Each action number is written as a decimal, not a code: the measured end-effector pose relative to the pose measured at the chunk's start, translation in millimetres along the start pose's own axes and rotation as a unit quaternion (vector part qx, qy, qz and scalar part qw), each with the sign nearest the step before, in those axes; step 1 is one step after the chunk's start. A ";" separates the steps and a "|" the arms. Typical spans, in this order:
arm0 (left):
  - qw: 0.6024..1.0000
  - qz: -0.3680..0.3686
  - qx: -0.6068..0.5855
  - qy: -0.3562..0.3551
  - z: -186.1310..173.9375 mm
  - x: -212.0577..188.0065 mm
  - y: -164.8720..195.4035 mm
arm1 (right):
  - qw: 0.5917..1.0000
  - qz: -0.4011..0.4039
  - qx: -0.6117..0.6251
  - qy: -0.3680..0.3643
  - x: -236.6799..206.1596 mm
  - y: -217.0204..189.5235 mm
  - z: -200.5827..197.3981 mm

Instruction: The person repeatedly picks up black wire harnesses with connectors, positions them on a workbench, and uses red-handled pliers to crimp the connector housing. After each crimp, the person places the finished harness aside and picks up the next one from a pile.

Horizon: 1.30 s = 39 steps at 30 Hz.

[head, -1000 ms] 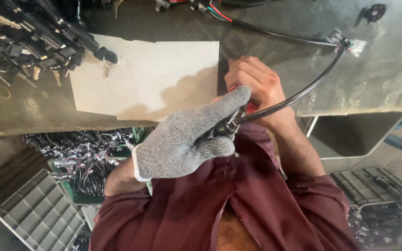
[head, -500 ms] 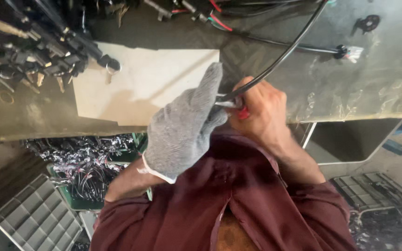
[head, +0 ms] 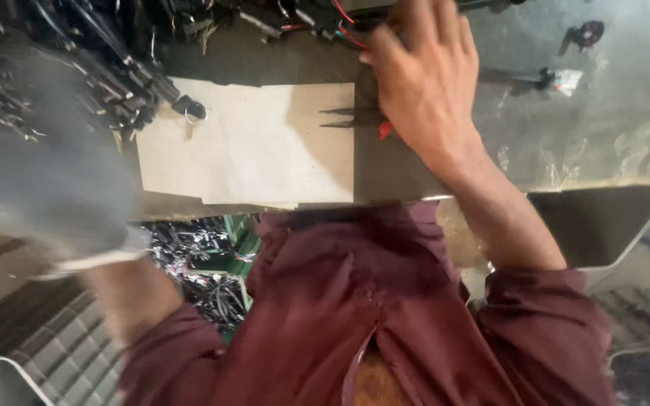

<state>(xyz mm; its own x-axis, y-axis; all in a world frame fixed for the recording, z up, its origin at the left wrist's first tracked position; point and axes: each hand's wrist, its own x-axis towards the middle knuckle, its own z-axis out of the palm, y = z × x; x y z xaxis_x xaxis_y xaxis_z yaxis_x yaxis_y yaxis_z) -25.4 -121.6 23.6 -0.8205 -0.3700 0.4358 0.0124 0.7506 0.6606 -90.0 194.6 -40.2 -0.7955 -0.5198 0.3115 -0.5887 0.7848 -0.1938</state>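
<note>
A worker's 2 hands reach across a metal bench strewn with wires.

Nearest the camera, a maroon shirt [head: 370,301] fills the lower frame. At left, the gloved left hand [head: 47,173] is a grey blur, so its grip cannot be told. A cardboard sheet [head: 257,143] lies on the bench [head: 603,128] at centre. At upper centre, the bare right hand [head: 423,75] stretches forward, fingers curled down over a red wire [head: 344,15] at the top edge. A black cable [head: 520,75] lies just right of it; black wires [head: 99,68] pile at upper left.
</note>
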 end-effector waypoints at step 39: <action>0.794 -0.237 -0.550 -0.107 107.5 -37.5 21.0 | 0.992 -0.089 0.053 0.070 -18.1 -12.2 -10.6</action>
<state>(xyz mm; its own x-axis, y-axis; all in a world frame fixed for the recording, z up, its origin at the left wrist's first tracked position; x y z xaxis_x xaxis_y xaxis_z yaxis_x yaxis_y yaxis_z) -55.9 -33.1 -44.5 -0.9586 -0.2788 -0.0573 0.0683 -0.4208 0.9046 -66.9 198.0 -33.6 -0.6533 -0.5895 0.4750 -0.7365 0.6403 -0.2183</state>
